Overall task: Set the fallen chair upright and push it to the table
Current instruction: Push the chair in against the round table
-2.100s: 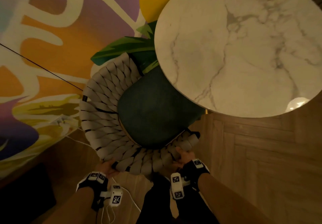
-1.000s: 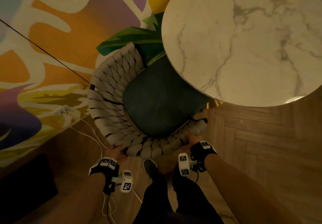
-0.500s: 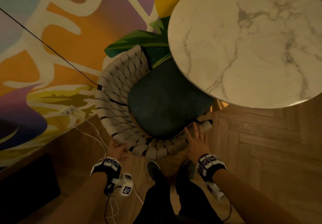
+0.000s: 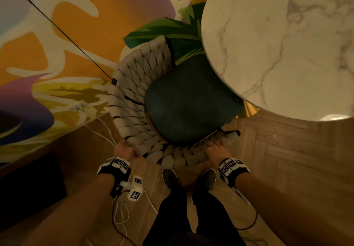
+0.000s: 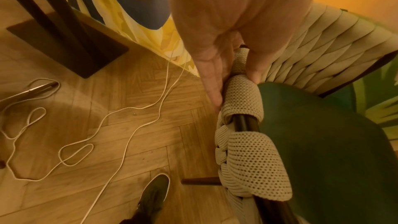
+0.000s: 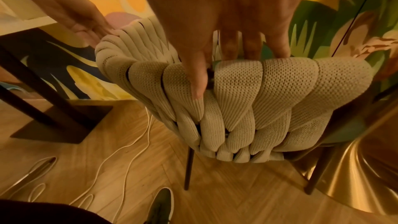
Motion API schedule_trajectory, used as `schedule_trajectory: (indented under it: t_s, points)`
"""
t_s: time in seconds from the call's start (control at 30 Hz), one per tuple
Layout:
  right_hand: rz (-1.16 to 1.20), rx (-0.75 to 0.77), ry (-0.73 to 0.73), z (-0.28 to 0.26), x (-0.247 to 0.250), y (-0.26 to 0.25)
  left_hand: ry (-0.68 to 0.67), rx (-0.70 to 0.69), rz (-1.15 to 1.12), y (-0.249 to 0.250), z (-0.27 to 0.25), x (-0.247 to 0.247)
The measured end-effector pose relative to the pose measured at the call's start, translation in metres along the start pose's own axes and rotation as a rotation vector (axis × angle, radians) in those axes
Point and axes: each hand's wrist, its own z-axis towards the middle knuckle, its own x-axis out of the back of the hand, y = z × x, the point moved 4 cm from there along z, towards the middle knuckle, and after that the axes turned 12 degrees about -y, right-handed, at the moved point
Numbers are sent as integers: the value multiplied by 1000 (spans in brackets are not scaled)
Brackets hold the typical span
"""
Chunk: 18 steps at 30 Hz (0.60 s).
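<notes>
- Two hands on one upright chair [image 4: 183, 102], seat partly under table [image 4: 283, 40].
- Left hand [image 4: 123, 150]: thumb and fingers clamp the woven backrest rim.
- Right hand [image 4: 216, 151]: fingers hooked over the rim, thumb behind.

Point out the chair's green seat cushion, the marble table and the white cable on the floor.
green seat cushion [image 4: 189, 104], head view, middle of the cushion.
marble table [image 4: 277, 44], head view, bare top.
white cable [image 5: 137, 127], left wrist view, a stretch lying on the floor.
</notes>
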Motion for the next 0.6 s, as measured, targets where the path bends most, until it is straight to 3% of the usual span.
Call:
schedule_trajectory:
  t_s: [0.2,0.4,0.6]
  points:
    - [53,21,-8,2,2,-22,-1,62,-31,-17,27,24]
    - [53,12,-8,-1,-2,-24,-17,61,89,-5,14,25]
    - [61,0,15,2,2,-27,-62,36,57,-2,14,29]
